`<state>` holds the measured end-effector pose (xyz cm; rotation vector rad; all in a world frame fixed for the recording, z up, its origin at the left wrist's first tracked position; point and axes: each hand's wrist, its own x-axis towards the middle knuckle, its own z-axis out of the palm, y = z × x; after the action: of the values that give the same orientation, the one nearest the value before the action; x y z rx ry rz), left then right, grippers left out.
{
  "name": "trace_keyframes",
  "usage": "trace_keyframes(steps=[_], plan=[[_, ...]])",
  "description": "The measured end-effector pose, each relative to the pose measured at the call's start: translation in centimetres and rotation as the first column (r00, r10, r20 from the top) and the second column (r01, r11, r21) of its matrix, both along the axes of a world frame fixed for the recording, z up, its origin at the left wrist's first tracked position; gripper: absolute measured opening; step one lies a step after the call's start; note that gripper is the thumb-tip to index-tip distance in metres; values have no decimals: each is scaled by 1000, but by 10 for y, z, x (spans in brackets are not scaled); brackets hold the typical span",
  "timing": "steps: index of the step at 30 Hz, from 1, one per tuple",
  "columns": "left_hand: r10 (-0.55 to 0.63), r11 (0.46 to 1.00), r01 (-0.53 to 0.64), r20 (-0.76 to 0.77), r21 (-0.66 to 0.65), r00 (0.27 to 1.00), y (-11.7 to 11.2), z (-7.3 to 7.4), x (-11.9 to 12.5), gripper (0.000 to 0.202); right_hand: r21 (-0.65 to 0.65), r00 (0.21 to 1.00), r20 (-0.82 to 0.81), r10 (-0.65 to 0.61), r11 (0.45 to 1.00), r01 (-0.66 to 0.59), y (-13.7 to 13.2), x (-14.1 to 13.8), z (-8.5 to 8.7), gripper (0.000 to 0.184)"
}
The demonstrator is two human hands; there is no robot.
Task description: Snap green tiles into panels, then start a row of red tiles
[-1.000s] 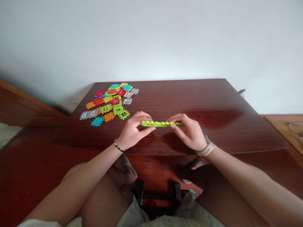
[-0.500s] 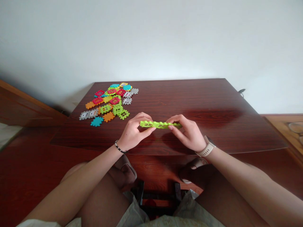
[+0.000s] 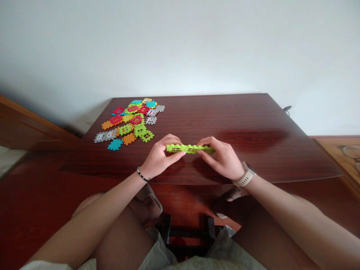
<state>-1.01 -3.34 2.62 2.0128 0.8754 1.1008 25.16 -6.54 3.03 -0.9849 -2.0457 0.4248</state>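
Both hands grip a lime-green strip of window-panel building tiles [image 3: 191, 149], held up above the near part of the table and seen almost edge-on. Its toothed edges and small window openings show between my fingers. My left hand [image 3: 161, 153] pinches the strip's left part, thumb below and fingers behind. At the other end my right hand [image 3: 221, 156] has thumb and forefinger closed on it, the thumb tip close to the middle. How many tiles make up the strip is partly hidden by the fingers.
On the left of the dark wooden table [image 3: 213, 112] lies a loose pile of toothed tiles, among them a blue tile [image 3: 115, 144], an orange tile [image 3: 129, 139] and a grey window tile [image 3: 151, 120]. A white wall [image 3: 185, 48] rises behind the table.
My right hand has shifted slightly to the left along the green strip, its thumb tip now nearer the middle. My left hand is almost still.
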Motion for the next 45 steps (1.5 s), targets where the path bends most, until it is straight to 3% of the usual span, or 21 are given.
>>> trace_keyframes(steps=[23,34,45], plan=[[64,996,-62,24,-58,998,-8,7,3,15,-80,994,-89,68,994,-75,4,-1,-6,16],[14,965,-22,-31,-262,999,-4,6,4,20,-128,999,7,35,991,-34,2,-4,-2,6],[35,963,-31,12,-268,999,-4,0,6,20,-143,1000,-1,-3,990,2,1,-5,0,7]])
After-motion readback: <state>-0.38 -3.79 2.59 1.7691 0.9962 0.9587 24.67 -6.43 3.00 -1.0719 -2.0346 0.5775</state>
